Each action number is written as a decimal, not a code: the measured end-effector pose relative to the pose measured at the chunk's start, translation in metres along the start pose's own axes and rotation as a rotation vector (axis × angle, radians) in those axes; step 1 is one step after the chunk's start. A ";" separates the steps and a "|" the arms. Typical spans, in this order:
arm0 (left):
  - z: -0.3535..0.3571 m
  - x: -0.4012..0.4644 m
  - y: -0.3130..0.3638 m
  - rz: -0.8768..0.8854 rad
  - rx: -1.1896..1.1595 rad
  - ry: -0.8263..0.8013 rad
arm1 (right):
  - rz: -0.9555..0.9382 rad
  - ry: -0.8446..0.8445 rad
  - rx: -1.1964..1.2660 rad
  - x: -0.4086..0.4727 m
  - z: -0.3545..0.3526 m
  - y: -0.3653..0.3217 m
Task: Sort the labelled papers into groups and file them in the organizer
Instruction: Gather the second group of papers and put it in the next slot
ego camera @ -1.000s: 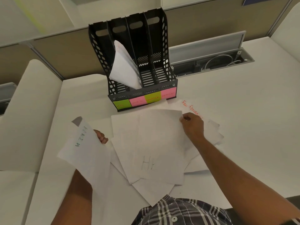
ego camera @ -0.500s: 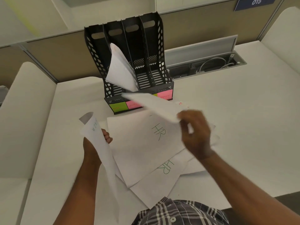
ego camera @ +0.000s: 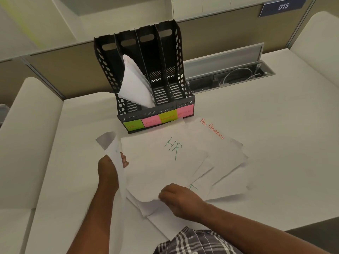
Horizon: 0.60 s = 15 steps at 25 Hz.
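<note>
Head view: the left hand (ego camera: 110, 166) is gripping an upright, curling sheet (ego camera: 117, 162). The right hand (ego camera: 178, 199) is pinching the near edge of the HR sheet (ego camera: 165, 162), lying atop the paper pile (ego camera: 223, 165) before the black organizer (ego camera: 146, 79).

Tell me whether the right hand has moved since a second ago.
Yes. The right hand has drawn back from the organizer toward the person, now pinching the near edge of the HR sheet.
</note>
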<state>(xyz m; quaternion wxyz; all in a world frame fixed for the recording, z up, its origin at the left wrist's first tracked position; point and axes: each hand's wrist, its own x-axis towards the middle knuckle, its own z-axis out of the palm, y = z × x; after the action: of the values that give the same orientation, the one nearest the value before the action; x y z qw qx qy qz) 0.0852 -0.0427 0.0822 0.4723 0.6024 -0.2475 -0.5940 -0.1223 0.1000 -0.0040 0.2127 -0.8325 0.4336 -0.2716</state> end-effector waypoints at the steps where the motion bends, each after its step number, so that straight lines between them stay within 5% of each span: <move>1: -0.001 0.001 -0.002 0.015 -0.004 0.011 | 0.061 -0.056 0.066 0.002 -0.003 0.001; 3: -0.005 0.005 -0.007 0.024 0.048 0.039 | 0.213 -0.050 0.155 0.004 -0.017 0.004; 6: -0.013 0.015 -0.015 0.004 0.079 0.095 | 0.684 0.420 0.085 0.003 -0.053 0.040; 7: -0.015 0.017 -0.018 -0.003 0.082 0.101 | 0.879 0.458 0.034 -0.001 -0.069 0.053; 11: -0.009 0.016 -0.025 -0.011 0.095 0.099 | 1.231 0.054 0.032 -0.012 -0.097 0.085; 15: 0.004 0.009 -0.025 0.014 0.104 0.053 | 1.189 0.224 0.247 0.005 -0.093 0.083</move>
<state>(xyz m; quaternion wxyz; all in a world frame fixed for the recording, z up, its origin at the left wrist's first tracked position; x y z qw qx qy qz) 0.0760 -0.0407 0.0569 0.4510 0.6399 -0.2697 -0.5606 -0.2295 0.0409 0.0195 0.3755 -0.3841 0.8085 -0.2404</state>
